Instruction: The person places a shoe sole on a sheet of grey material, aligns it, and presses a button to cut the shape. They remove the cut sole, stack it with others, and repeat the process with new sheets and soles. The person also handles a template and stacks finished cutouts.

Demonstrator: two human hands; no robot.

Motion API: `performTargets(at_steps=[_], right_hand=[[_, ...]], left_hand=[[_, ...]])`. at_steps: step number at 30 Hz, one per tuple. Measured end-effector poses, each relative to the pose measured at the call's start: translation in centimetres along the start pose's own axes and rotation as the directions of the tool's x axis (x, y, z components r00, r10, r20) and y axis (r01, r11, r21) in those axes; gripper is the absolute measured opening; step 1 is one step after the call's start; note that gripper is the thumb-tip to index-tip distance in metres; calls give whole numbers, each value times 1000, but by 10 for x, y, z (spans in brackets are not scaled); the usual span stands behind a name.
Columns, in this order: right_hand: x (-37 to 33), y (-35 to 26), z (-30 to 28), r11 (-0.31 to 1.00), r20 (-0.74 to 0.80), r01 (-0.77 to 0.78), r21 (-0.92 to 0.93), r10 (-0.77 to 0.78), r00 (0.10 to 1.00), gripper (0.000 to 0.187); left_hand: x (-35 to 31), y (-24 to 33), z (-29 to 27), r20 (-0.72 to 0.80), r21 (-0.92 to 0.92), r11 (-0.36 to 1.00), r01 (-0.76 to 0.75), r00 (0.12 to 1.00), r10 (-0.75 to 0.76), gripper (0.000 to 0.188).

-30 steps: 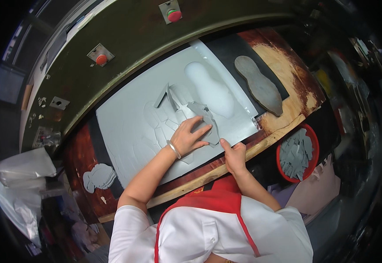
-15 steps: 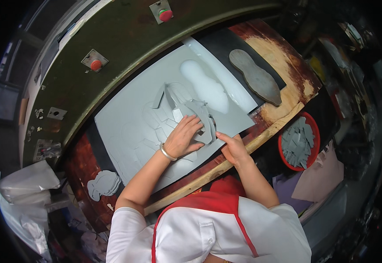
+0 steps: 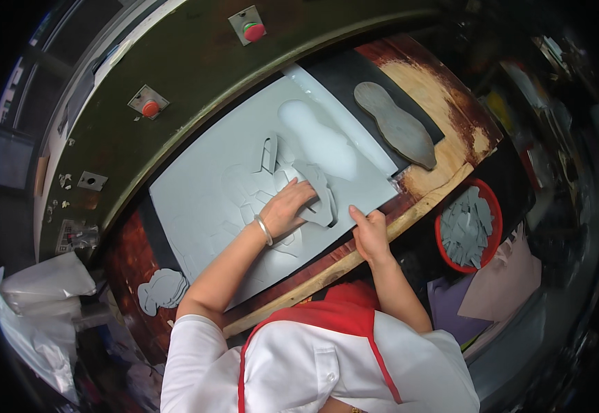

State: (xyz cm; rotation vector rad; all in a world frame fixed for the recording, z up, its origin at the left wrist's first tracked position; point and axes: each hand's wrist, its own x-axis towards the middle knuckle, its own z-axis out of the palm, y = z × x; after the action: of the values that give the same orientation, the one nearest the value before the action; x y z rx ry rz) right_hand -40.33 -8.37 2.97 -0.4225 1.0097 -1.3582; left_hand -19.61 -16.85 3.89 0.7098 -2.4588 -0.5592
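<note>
My left hand, with a silver bangle at its wrist, is closed on a few overlapping grey cut-out pieces. They are tilted up from a large grey sheet that bears many cut lines. A narrow looped grey die or offcut stands just beyond; I cannot tell which. At the sheet's near right edge my right hand is closed, the thumb lying over the edge and the curled fingers partly hidden. A white sole-shaped patch shows at the sheet's far right.
A brown-grey sole-shaped block lies on a black mat to the right. A red tub holds grey scraps. Grey cut pieces are stacked at left. A green machine beam with red buttons spans the far side.
The grey pieces under my left hand have tilted up. My right hand has moved slightly right, away from them. The narrow looped piece beyond has shifted and turned.
</note>
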Motion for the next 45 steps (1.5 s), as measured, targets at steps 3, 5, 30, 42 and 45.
performTargets(at_steps=[3,5,30,42,45], right_hand=[[0,-2,0,996,77,-26,81,20,997,29],[3,-5,2,983,139,-63,170,39,989,38],[12,-10,17,791,240,-276,546,168,956,46],[-7,6,4,917,174,-188,351,133,976,41],[-12,13,-2,914,135,-224,339,189,973,39]], left_hand=[[0,0,-4,59,-10,1000,27,998,-27,73],[2,1,-6,95,-30,998,49,994,-46,75],[10,-11,-10,150,186,982,-20,989,-8,84],[8,-20,-10,158,282,934,-218,971,179,56],[14,-27,-3,120,126,986,-106,989,91,54]])
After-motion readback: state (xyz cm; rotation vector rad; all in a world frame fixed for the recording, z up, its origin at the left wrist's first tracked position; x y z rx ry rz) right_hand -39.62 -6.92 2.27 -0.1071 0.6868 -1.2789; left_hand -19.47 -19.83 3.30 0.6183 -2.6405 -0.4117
